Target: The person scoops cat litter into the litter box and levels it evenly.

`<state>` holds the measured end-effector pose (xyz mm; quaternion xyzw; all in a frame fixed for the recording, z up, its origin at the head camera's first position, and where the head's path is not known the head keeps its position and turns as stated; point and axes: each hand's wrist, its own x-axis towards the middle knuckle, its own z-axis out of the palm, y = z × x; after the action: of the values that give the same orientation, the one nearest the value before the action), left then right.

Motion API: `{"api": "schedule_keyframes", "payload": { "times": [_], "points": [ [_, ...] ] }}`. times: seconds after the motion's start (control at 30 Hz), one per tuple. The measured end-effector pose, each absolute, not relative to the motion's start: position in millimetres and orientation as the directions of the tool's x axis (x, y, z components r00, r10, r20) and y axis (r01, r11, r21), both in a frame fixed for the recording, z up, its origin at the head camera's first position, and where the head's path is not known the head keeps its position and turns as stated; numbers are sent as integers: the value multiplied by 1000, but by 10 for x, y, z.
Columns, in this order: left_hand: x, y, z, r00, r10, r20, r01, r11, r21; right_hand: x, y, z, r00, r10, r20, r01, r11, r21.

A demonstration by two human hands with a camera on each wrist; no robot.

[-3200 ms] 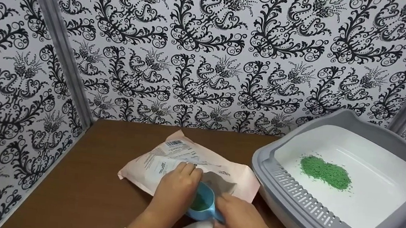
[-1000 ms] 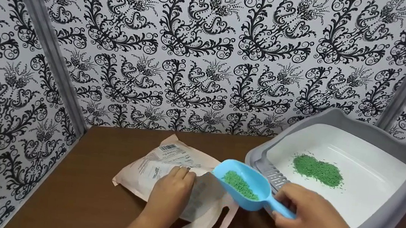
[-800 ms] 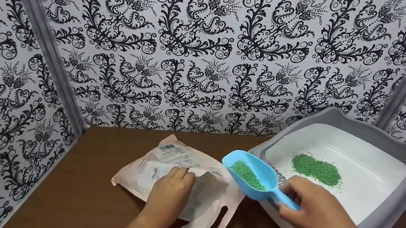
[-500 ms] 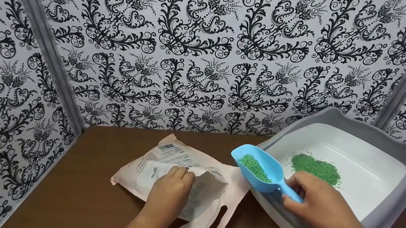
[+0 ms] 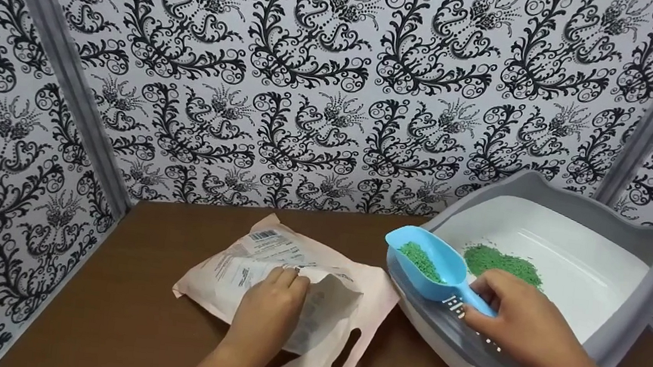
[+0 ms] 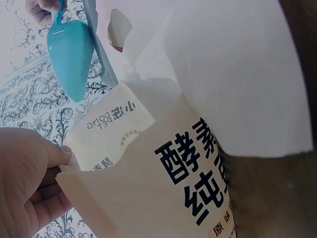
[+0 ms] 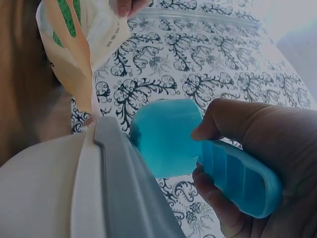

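Note:
My right hand (image 5: 520, 316) grips the handle of a blue scoop (image 5: 443, 273), seen close up in the right wrist view. Green pellets (image 5: 419, 261) lie in the scoop, which hangs over the near-left rim of a grey and white litter box (image 5: 581, 274). With thumb and fingers, my left hand (image 5: 272, 304) pinches the edge of a pale pink paper bag (image 5: 323, 339). The bag lies with its mouth spread, and the left wrist view shows dark printed characters (image 6: 178, 161) on it. A heap of green pellets (image 5: 501, 265) rests on the box floor.
A brown table (image 5: 144, 274) carries the bag at its middle and the litter box at the right. Patterned panels (image 5: 312, 86) rise behind and on both sides. A slotted grey ledge (image 5: 457, 322) runs along the box's near-left side.
The scoop, earlier down by the bag's mouth between both hands, has come out with pellets and moved right and away, over the box rim. My left hand stays on the bag.

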<state>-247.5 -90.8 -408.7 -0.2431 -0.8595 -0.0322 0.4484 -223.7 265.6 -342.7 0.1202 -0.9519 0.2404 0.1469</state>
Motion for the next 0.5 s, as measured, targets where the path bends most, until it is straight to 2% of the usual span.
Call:
{"api": "schedule_keyframes", "payload": {
  "times": [0.33,0.5],
  "points": [
    [-2484,-907,-4079,-481,395,783,446,879,-169,-2314,2901,-3394,-944,-99,314,-247,844,-476],
    [-2472,-913,-4079,-486,395,779,444,880,-169,-2362,3049,-3408,-939,-101,330,-249,860,-446]
  ]
}}
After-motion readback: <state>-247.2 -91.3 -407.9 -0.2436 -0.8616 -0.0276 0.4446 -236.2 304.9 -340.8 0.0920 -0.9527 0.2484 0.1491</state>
